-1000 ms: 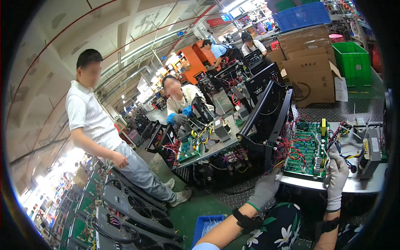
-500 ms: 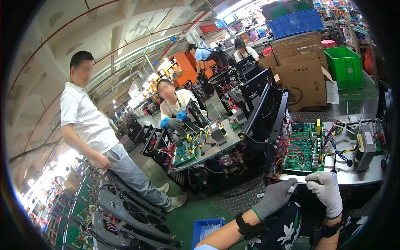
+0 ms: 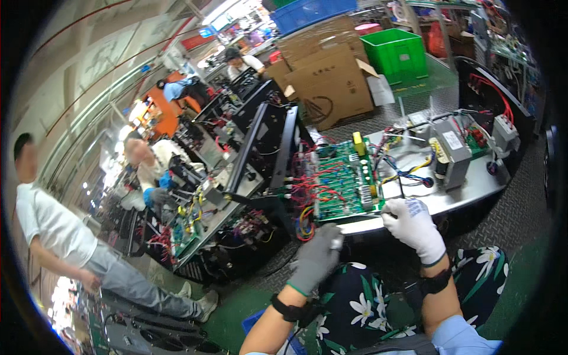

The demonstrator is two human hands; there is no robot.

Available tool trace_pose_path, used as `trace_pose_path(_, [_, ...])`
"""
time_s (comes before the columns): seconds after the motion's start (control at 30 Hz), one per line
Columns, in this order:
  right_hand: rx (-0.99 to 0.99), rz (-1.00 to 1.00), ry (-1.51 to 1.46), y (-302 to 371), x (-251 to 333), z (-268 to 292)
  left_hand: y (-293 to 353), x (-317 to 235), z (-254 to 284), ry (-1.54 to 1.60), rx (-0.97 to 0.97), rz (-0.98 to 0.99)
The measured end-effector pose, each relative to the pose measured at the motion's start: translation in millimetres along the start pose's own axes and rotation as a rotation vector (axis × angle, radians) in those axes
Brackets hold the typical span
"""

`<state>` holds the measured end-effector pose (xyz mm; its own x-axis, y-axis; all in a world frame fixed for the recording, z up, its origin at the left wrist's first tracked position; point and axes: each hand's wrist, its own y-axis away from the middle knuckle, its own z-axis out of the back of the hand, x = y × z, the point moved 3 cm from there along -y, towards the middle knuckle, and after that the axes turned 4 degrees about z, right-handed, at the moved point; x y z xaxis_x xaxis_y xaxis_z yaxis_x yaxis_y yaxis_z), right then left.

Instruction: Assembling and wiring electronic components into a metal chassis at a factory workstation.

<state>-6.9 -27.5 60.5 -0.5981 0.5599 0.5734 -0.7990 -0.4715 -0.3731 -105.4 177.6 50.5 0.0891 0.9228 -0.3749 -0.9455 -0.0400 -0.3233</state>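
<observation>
My left hand, in a grey glove, is closed in front of the panel's near edge. A small pale bit shows at its fingertips, too blurred to name. My right hand, in a white glove, is curled at the near edge of the metal panel. From its fingers a thin dark rod points up; its lower end is hidden. On the panel lie a green circuit board with red wires, a grey transformer, and a bundle of blue, black and yellow wires.
A black frame bar rises left of the board. Beyond are a cardboard box and a green crate. At left, a person in white stands while another works at a similar unit. A blue bin sits low.
The view has swung right, so the panel and people appear further left. My left hand has moved a little away from my right, which stays at the panel's near edge.
</observation>
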Motion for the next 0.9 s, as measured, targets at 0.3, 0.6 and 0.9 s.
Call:
trace_pose_path(0.3, [0.119,-0.027,0.024,-1,10,-39,0,37,-13,-0.259,-0.144,0.299])
trace_pose_path(0.6, [0.037,0.12,-0.034,-18,39,-72,-8,56,-29,-0.163,-0.358,0.281])
trace_pose_path(0.9, [-0.164,0.166,-0.095,-3,33,-67,-18,54,-61,-0.192,-0.044,0.428])
